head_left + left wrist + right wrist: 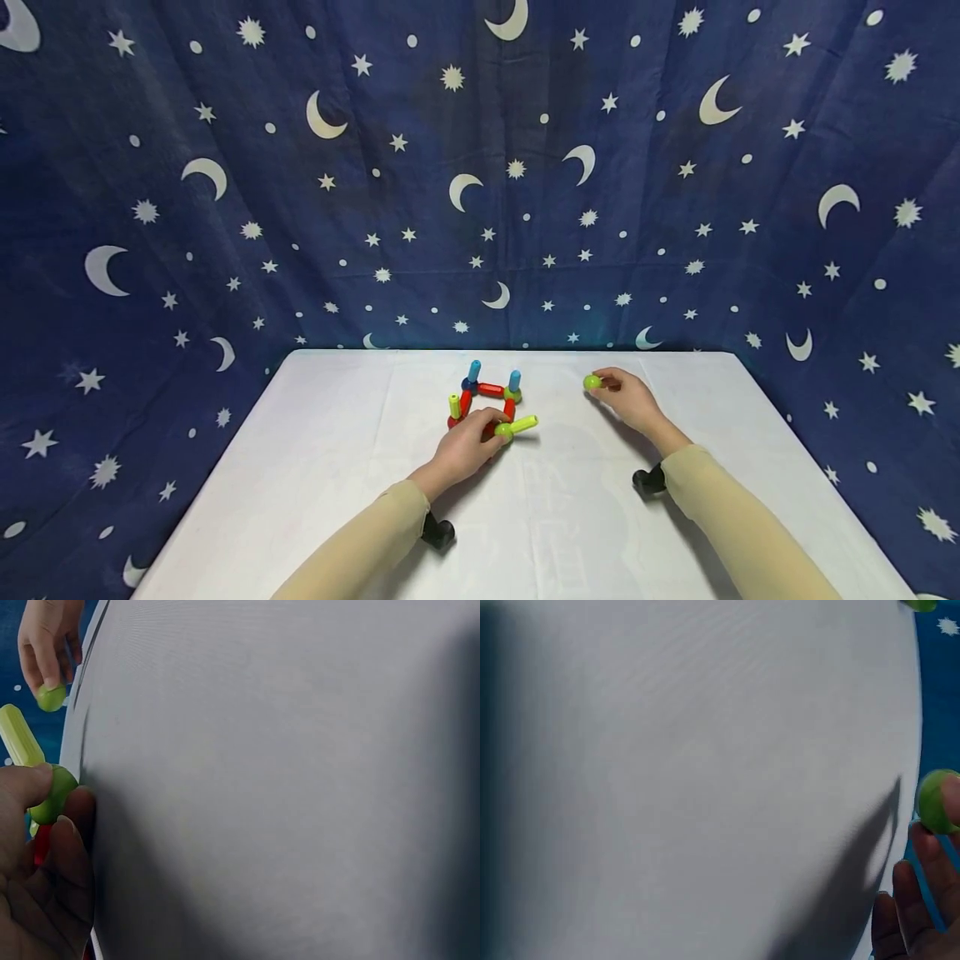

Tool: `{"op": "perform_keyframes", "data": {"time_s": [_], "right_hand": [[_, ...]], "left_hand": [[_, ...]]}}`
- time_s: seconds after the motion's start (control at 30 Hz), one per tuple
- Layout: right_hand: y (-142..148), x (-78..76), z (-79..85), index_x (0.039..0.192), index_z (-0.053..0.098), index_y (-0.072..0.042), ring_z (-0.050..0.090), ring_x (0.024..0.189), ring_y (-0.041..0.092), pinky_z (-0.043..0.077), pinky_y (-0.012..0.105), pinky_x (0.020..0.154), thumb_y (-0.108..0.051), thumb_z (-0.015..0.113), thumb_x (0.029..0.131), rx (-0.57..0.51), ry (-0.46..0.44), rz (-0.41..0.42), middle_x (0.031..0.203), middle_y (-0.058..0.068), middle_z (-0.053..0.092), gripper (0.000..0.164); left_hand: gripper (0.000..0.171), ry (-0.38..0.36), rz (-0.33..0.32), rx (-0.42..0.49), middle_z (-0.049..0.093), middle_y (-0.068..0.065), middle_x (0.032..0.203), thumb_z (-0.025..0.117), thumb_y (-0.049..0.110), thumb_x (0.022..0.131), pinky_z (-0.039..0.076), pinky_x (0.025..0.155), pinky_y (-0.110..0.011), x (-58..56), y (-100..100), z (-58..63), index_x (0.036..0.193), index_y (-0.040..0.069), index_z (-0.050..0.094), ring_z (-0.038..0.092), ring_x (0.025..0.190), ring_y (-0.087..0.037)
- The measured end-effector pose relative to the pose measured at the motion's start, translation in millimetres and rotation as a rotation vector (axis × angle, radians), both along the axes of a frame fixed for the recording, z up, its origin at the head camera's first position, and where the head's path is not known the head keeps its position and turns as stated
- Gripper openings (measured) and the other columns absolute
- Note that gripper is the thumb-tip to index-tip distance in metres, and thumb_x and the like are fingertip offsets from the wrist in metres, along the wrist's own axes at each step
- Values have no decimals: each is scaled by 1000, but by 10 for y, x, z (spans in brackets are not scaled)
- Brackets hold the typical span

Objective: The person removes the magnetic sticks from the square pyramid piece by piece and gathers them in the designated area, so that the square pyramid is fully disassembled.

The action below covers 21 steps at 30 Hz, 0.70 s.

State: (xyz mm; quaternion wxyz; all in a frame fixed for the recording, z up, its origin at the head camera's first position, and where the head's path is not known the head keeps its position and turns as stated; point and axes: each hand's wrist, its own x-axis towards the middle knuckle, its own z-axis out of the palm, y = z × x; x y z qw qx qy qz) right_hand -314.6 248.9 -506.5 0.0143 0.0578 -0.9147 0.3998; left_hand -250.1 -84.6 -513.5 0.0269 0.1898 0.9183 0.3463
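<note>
Leftmost, just ahead of the left hand's knuckles, a lime rod [454,406] stands upright on a red ball [452,422], one corner of a square frame of red rods [491,389]. The left hand [467,443] touches that frame's near side, thumb and curled fingers pinching the near green ball [503,432]. Beyond its fingers, a dark blue ball [469,385] and, further right, a far green ball [513,395] each carry an upright blue rod [514,381]. From the pinched ball, a slanting rod [524,423] points towards the right hand [630,406], which is well apart from the frame and holds a loose green ball [592,382] between thumb and fingertips, its other fingers looser. The step in hand seems to be steadying the frame while another ball is brought over; the next move probably calls for meeting a rod's free end squarely, without tipping its neighbours.
</note>
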Motion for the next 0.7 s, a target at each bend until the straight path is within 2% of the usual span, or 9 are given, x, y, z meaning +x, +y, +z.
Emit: {"op": "perform_keyframes", "data": {"time_s": [0.17,0.37,0.7], "right_hand": [[2,-29,-50,131,63,-2,64,107,34,48,53,94,-21,72,97,116,33,32,114,16,69,40],[4,-37,-48,133,62,-2,64,107,34,47,54,95,-21,71,97,111,53,42,113,17,68,41],[6,-2,-35,136,60,1,63,111,37,47,54,97,-20,72,96,104,43,50,118,20,68,46]], "left_hand": [[31,17,-2,-6,63,4,114,71,32,98,49,81,-34,8,7,-1,127,23,64,55,91,-10],[30,27,-5,-11,62,3,111,71,30,98,48,77,-32,19,23,13,126,21,64,54,88,-11],[33,-9,-34,-61,58,5,110,67,33,101,49,78,-32,-12,24,-1,131,23,58,54,87,-11]]}}
